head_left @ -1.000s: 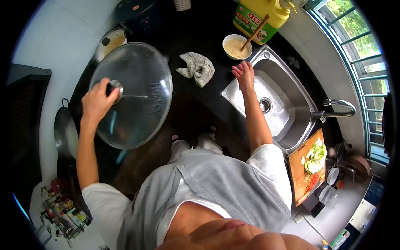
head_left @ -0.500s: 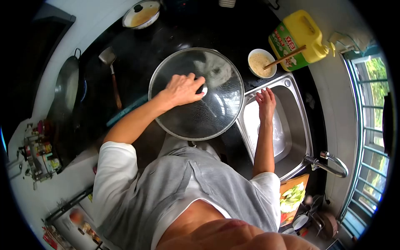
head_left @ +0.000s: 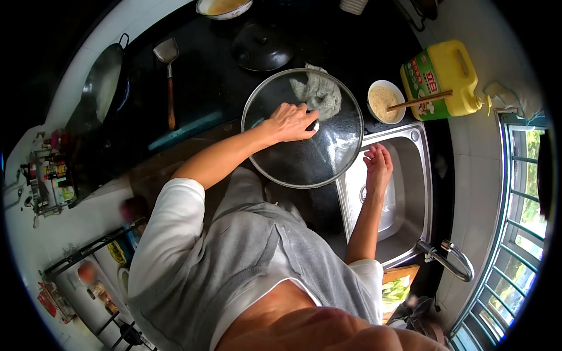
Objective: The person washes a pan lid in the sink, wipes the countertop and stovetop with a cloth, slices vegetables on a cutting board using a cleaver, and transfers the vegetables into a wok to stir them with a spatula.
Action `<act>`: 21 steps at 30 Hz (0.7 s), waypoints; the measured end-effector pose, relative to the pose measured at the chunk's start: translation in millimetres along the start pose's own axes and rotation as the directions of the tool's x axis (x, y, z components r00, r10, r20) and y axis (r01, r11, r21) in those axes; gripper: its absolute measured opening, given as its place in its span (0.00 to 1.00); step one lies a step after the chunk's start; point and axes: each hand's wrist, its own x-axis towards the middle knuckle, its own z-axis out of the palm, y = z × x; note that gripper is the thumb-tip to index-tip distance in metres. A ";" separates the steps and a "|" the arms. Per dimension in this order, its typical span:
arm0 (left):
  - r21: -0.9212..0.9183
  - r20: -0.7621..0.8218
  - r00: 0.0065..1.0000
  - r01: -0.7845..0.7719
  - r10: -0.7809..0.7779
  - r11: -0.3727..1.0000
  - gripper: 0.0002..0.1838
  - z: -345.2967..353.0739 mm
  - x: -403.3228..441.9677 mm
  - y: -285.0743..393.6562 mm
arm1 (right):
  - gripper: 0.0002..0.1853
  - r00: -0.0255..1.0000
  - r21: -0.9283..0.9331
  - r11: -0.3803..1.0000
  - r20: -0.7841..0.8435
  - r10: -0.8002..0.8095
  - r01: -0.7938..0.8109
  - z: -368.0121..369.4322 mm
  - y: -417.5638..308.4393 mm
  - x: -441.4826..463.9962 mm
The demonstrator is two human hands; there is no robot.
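My left hand (head_left: 291,123) is closed around the knob of a large round glass lid (head_left: 293,161) with a metal rim. The lid covers the view of part of the black counter and the counter's front edge. A crumpled grey cloth (head_left: 322,96) shows through its far side, with a bit poking out past the rim. Over the stainless steel sink (head_left: 418,193), my right hand (head_left: 379,162) holds nothing, its fingers loosely bent.
Behind the lid sits a black domed lid (head_left: 263,47). A bowl of pale mixture (head_left: 384,100) with chopsticks stands beside a yellow detergent jug (head_left: 448,79). Farther left are a spatula (head_left: 170,88) and a wok (head_left: 104,82). The faucet (head_left: 456,260) rises right of the sink.
The view has turned, shifting the whole scene. My left hand still grips the glass lid, through which the cloth shows more clearly. My right hand's fingers have curled more above the sink.
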 end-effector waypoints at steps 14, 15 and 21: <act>-0.071 0.005 1.000 0.010 -0.010 0.997 0.21 4.4 13.5 -9.9 | 0.13 0.945 -0.326 0.933 0.326 -0.038 0.150 121.7 -15.4 37.6; -0.081 -0.002 1.000 0.003 -0.003 0.997 0.21 5.2 13.6 -11.0 | 0.13 0.924 -0.369 0.913 0.381 -0.026 0.177 139.1 -14.6 47.1; -0.334 -0.256 0.960 0.025 -0.116 0.942 0.33 -2.9 -10.3 -34.4 | 0.18 0.864 -0.530 0.797 0.503 0.022 0.289 225.8 21.0 125.6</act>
